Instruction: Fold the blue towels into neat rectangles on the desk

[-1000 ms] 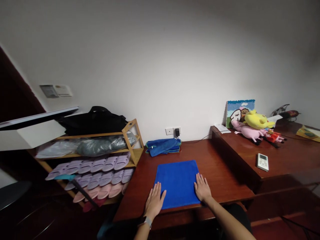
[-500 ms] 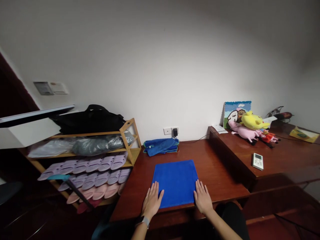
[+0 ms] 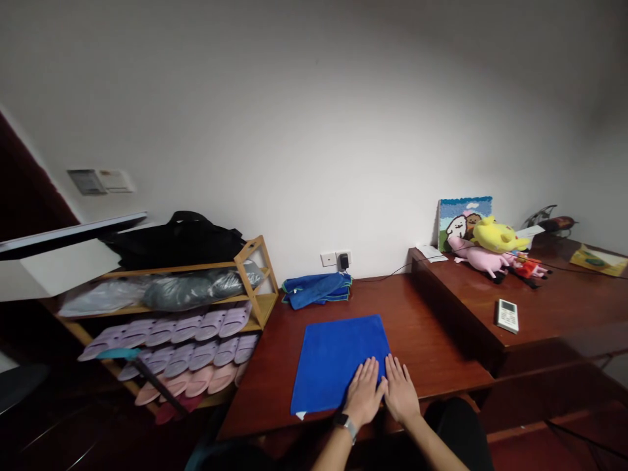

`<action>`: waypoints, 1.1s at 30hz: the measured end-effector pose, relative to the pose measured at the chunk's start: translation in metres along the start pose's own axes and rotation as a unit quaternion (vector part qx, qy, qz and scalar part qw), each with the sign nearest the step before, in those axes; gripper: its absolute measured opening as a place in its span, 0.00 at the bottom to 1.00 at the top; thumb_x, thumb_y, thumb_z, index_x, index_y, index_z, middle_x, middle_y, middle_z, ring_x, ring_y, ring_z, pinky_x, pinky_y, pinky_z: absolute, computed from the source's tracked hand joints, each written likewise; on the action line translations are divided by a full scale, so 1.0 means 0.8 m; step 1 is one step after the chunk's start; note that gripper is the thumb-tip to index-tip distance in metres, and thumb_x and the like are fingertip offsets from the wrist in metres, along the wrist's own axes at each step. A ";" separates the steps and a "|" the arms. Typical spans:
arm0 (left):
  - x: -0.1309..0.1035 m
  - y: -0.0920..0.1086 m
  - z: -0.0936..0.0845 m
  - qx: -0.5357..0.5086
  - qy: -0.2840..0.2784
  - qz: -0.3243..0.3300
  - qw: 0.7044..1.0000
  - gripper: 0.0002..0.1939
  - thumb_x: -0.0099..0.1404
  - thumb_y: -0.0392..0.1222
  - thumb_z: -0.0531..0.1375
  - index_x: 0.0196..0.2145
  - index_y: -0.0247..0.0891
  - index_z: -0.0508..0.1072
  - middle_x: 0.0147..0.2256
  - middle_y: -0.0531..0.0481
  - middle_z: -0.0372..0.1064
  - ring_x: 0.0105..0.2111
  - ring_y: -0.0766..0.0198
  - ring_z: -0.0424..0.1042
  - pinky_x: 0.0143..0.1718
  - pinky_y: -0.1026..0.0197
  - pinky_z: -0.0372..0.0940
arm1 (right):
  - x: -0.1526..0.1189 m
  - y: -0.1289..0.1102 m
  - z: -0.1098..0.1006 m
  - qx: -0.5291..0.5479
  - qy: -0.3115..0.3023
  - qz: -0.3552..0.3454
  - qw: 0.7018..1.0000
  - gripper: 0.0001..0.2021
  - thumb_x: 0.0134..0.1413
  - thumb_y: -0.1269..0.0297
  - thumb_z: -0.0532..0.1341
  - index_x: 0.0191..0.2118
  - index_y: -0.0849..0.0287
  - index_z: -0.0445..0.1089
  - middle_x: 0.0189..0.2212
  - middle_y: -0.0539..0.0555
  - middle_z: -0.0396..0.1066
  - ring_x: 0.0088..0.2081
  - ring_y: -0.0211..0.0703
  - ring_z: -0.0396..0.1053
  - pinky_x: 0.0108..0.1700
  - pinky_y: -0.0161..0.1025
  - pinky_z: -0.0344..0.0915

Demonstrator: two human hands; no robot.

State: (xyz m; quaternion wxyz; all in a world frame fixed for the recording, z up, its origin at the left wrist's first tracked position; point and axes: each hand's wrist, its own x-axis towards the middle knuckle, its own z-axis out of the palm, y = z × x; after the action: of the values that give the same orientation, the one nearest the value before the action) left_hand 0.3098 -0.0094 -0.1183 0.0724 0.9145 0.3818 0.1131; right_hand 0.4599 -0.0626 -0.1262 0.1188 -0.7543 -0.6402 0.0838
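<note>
A blue cloth point(image 3: 338, 360) lies spread flat on the reddish-brown table point(image 3: 417, 340), with a small white tag showing at its near left corner. My left hand point(image 3: 364, 392), with a watch on its wrist, rests flat with stretched fingers on the cloth's near right part. Beside it, my right hand point(image 3: 401, 389) lies flat at the cloth's right edge, fingers out and mostly over bare wood. The thumbs of both hands come close together or touch; I cannot tell which. Neither hand holds anything.
Folded blue cloths point(image 3: 316, 290) lie at the back by the wall, below a plugged-in black adapter point(image 3: 344, 261). A shoe rack point(image 3: 255, 281) with slippers stands at left. The higher desk at right bears plush toys point(image 3: 495, 245) and a white remote point(image 3: 507, 315).
My left hand has moved right across the cloth, from its left edge to beside my right hand. The cloth's near left corner and tag now show. My right hand has barely moved.
</note>
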 end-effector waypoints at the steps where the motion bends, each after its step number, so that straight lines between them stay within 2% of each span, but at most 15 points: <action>1: 0.002 0.007 0.008 -0.003 0.001 0.004 1.000 0.34 0.79 0.56 0.35 0.74 0.39 0.50 0.73 0.47 0.48 0.73 0.57 0.49 0.73 0.48 0.50 | 0.000 0.001 0.003 -0.003 0.003 -0.003 1.000 0.32 0.70 0.57 0.41 0.75 0.63 0.48 0.75 0.53 0.39 0.76 0.50 0.38 0.76 0.53 0.36; 3: -0.002 0.006 0.014 0.002 0.006 0.001 1.000 0.33 0.79 0.56 0.36 0.74 0.39 0.49 0.73 0.47 0.48 0.73 0.58 0.49 0.73 0.48 0.50 | 0.001 0.004 0.008 -0.008 0.014 -0.007 1.000 0.32 0.71 0.56 0.41 0.74 0.64 0.49 0.75 0.54 0.41 0.76 0.51 0.38 0.76 0.53 0.37; 5: -0.016 -0.015 0.011 0.020 0.009 -0.017 1.000 0.34 0.78 0.57 0.38 0.74 0.39 0.49 0.73 0.46 0.47 0.73 0.57 0.49 0.73 0.47 0.50 | 0.001 0.005 0.011 -0.012 0.028 -0.009 1.000 0.32 0.71 0.55 0.41 0.74 0.65 0.49 0.74 0.55 0.42 0.75 0.51 0.40 0.75 0.54 0.40; 8: -0.056 -0.070 -0.001 0.056 0.020 -0.082 0.995 0.35 0.78 0.59 0.39 0.74 0.38 0.50 0.73 0.45 0.47 0.73 0.54 0.49 0.73 0.45 0.51 | 0.002 0.005 0.013 -0.012 0.039 -0.011 0.999 0.32 0.72 0.55 0.40 0.74 0.66 0.48 0.74 0.54 0.42 0.75 0.51 0.42 0.75 0.53 0.42; 12: -0.121 -0.147 -0.006 0.105 0.070 -0.185 0.975 0.36 0.77 0.59 0.41 0.73 0.35 0.54 0.72 0.42 0.49 0.72 0.50 0.51 0.72 0.42 0.53 | 0.001 0.004 0.011 -0.008 0.040 -0.006 0.999 0.32 0.72 0.55 0.40 0.74 0.67 0.48 0.74 0.54 0.43 0.75 0.50 0.42 0.75 0.53 0.42; 15: -0.152 -0.177 -0.001 0.125 0.106 -0.218 0.962 0.36 0.77 0.58 0.42 0.72 0.33 0.55 0.72 0.41 0.50 0.71 0.50 0.53 0.71 0.43 0.55 | 0.000 0.003 0.009 -0.005 0.036 -0.002 0.999 0.33 0.72 0.54 0.40 0.74 0.66 0.47 0.74 0.54 0.42 0.75 0.50 0.41 0.75 0.54 0.41; 19: -0.159 -0.182 0.007 0.131 0.131 -0.224 0.957 0.36 0.77 0.58 0.41 0.72 0.33 0.56 0.72 0.42 0.51 0.72 0.52 0.52 0.71 0.46 0.55 | 0.001 0.002 0.008 -0.003 0.029 0.003 1.000 0.33 0.71 0.55 0.40 0.75 0.66 0.47 0.74 0.54 0.42 0.75 0.50 0.41 0.76 0.53 0.40; 25: -0.153 -0.178 0.009 0.137 0.125 -0.228 0.956 0.37 0.76 0.58 0.41 0.71 0.28 0.57 0.72 0.41 0.51 0.72 0.52 0.52 0.72 0.47 0.53 | 0.009 0.004 0.002 0.012 0.003 0.020 1.000 0.33 0.71 0.54 0.39 0.75 0.63 0.47 0.75 0.52 0.42 0.75 0.48 0.41 0.75 0.51 0.41; 30: -0.154 -0.179 0.007 0.142 0.121 -0.228 0.956 0.38 0.76 0.58 0.40 0.71 0.28 0.57 0.72 0.41 0.50 0.72 0.53 0.53 0.72 0.49 0.53 | 0.034 -0.002 -0.017 0.018 0.011 0.024 0.999 0.33 0.71 0.55 0.38 0.75 0.63 0.46 0.75 0.52 0.42 0.75 0.48 0.41 0.75 0.52 0.40; 33: -0.153 -0.179 0.006 0.142 0.123 -0.226 0.956 0.37 0.76 0.57 0.41 0.71 0.27 0.58 0.72 0.40 0.50 0.71 0.52 0.53 0.71 0.47 0.54 | 0.051 -0.006 -0.024 0.018 -0.007 0.025 1.000 0.33 0.71 0.56 0.37 0.75 0.65 0.46 0.75 0.53 0.42 0.75 0.49 0.41 0.75 0.52 0.41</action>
State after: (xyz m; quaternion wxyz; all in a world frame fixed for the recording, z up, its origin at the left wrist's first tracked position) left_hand 0.1298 0.0025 -0.1726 -0.0822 0.7840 0.5966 0.1504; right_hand 0.4678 -0.0231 -0.1054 0.1258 -0.7670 -0.6206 0.1035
